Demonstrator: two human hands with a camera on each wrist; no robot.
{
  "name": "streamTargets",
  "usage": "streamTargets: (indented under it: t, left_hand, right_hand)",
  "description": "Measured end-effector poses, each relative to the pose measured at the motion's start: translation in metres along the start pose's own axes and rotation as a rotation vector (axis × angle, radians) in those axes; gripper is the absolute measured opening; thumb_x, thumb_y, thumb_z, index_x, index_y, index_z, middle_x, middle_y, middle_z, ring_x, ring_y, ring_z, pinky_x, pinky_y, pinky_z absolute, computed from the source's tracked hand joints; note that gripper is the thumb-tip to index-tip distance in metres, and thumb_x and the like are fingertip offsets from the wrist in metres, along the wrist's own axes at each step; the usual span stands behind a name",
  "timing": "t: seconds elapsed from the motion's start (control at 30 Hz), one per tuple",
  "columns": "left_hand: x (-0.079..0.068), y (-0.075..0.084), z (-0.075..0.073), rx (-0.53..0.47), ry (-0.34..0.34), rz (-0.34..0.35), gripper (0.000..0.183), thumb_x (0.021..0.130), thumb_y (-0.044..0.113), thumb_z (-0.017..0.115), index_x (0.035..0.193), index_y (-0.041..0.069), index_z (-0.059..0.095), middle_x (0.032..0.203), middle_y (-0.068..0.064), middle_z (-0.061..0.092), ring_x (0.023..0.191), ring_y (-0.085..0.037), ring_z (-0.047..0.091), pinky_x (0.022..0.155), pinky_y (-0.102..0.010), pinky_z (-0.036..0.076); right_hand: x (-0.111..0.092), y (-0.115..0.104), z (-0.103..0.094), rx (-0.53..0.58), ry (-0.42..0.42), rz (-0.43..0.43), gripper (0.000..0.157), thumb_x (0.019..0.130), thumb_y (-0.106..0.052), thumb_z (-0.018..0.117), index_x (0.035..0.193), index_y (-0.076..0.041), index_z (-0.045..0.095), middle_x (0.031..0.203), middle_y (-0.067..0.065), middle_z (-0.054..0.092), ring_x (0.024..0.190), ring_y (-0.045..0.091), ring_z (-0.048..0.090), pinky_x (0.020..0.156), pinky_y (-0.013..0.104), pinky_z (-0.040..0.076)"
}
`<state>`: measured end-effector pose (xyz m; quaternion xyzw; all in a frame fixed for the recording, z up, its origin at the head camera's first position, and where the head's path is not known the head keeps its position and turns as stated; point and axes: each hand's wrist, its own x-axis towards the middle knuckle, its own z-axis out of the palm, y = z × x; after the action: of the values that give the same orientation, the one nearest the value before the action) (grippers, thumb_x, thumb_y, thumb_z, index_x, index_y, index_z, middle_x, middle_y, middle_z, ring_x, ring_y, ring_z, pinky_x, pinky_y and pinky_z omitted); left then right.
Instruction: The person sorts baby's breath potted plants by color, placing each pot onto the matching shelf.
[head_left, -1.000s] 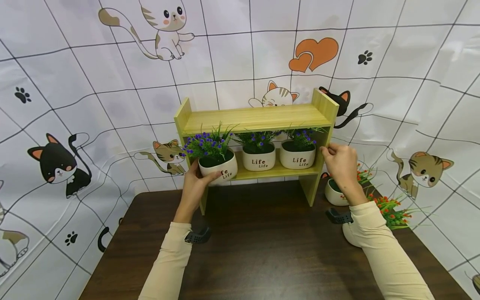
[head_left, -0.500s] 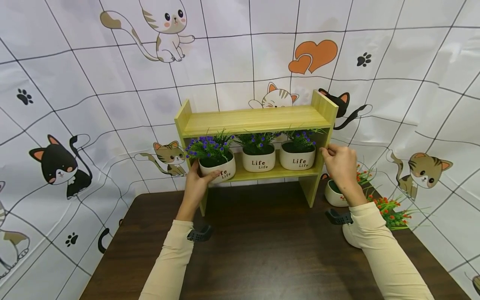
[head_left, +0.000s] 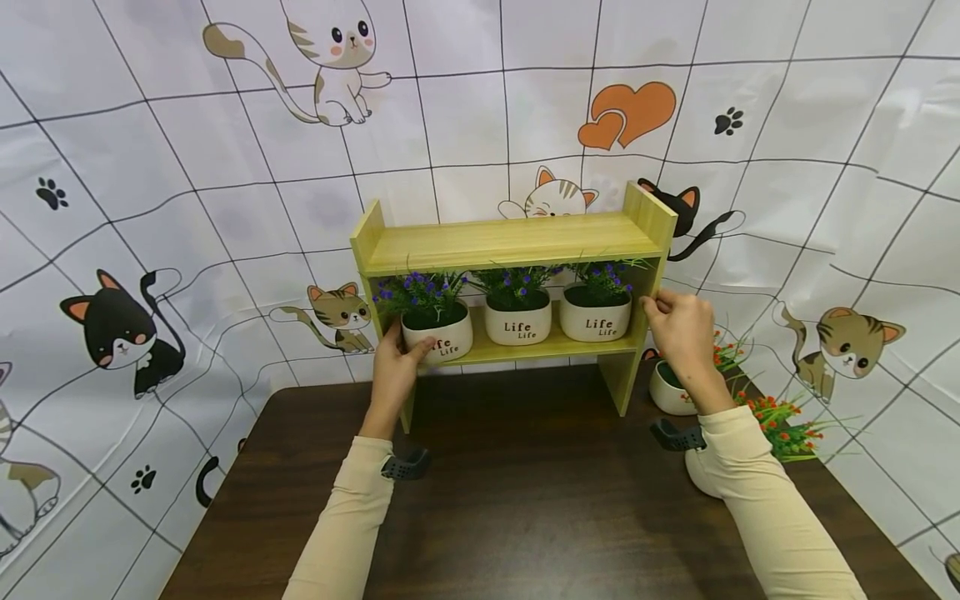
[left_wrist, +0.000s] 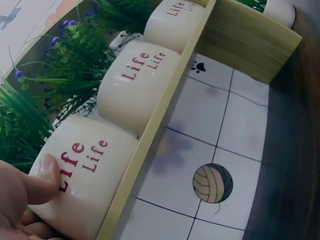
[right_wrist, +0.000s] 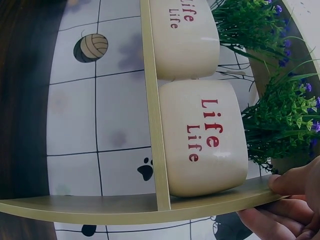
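My left hand grips the leftmost white flower pot, with the thumb on its front and the fingers round its left side, partly hidden. That pot holds purple-flowered artificial greenery and sits on the middle board of a light wooden shelf. Two like pots, a middle pot and a right pot, stand beside it in a row, each lettered "Life". My right hand pinches the front edge of the shelf's right side panel, between thumb and curled fingers.
Under the shelf is a dark brown table. Right of the shelf, partly behind my right arm, stand a white pot and another pot with orange-red flowers. A cat-print wall covering rises behind.
My left hand has moved the leftmost pot slightly back into the shelf, and its flowers now sit under the top board. My right hand has stayed on the side panel.
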<state>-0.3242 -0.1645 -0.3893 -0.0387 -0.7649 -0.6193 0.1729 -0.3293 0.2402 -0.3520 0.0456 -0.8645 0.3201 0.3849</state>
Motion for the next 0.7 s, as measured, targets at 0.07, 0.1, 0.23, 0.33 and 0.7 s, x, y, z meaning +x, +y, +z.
streamTargets:
  t: [0.07, 0.1, 0.23, 0.33, 0.7]
  left_hand:
    - [0.0, 0.0, 0.001, 0.023, 0.012, -0.005, 0.071, 0.104, 0.011, 0.07, 0.163, -0.005, 0.035, 0.153, -0.031, 0.055, 0.142, -0.043, 0.056, 0.115, -0.056, 0.048]
    - [0.0, 0.0, 0.001, 0.031, 0.018, -0.008, 0.072, 0.104, 0.012, 0.07, 0.164, -0.006, 0.034, 0.153, -0.031, 0.054, 0.143, -0.043, 0.055, 0.115, -0.056, 0.048]
    - [0.001, 0.0, 0.004, 0.063, 0.032, -0.019, 0.071, 0.107, 0.014, 0.067, 0.164, -0.007, 0.03, 0.156, -0.033, 0.051, 0.146, -0.045, 0.051, 0.119, -0.057, 0.045]
    - [0.004, -0.001, 0.005, 0.084, 0.037, -0.034, 0.072, 0.108, 0.016, 0.064, 0.166, -0.007, 0.026, 0.161, -0.033, 0.045, 0.15, -0.044, 0.046, 0.122, -0.057, 0.041]
    - [0.014, 0.001, 0.008, 0.109, 0.011, -0.062, 0.077, 0.109, 0.018, 0.062, 0.168, -0.003, 0.018, 0.173, -0.026, 0.029, 0.159, -0.038, 0.033, 0.13, -0.051, 0.031]
  right_hand:
    - [0.0, 0.0, 0.0, 0.0, 0.002, -0.001, 0.019, 0.1, -0.007, 0.072, 0.099, 0.009, 0.082, 0.076, 0.024, 0.077, 0.044, 0.003, 0.047, 0.042, 0.019, 0.032]
    - [0.0, 0.0, 0.0, -0.001, 0.002, -0.002, 0.019, 0.1, -0.007, 0.072, 0.099, 0.009, 0.082, 0.076, 0.024, 0.077, 0.044, 0.003, 0.047, 0.042, 0.019, 0.032]
    - [0.0, 0.0, 0.0, 0.001, 0.005, -0.006, 0.018, 0.099, -0.006, 0.072, 0.097, 0.009, 0.082, 0.073, 0.023, 0.076, 0.043, 0.003, 0.045, 0.041, 0.019, 0.031]
    - [0.0, 0.0, 0.0, 0.002, 0.008, -0.007, 0.018, 0.099, -0.006, 0.072, 0.095, 0.009, 0.082, 0.069, 0.023, 0.075, 0.041, 0.0, 0.042, 0.041, 0.02, 0.029]
    - [-0.001, -0.001, 0.0, 0.008, 0.011, -0.004, 0.018, 0.099, -0.006, 0.072, 0.098, 0.009, 0.082, 0.07, 0.023, 0.075, 0.042, 0.001, 0.043, 0.041, 0.019, 0.029]
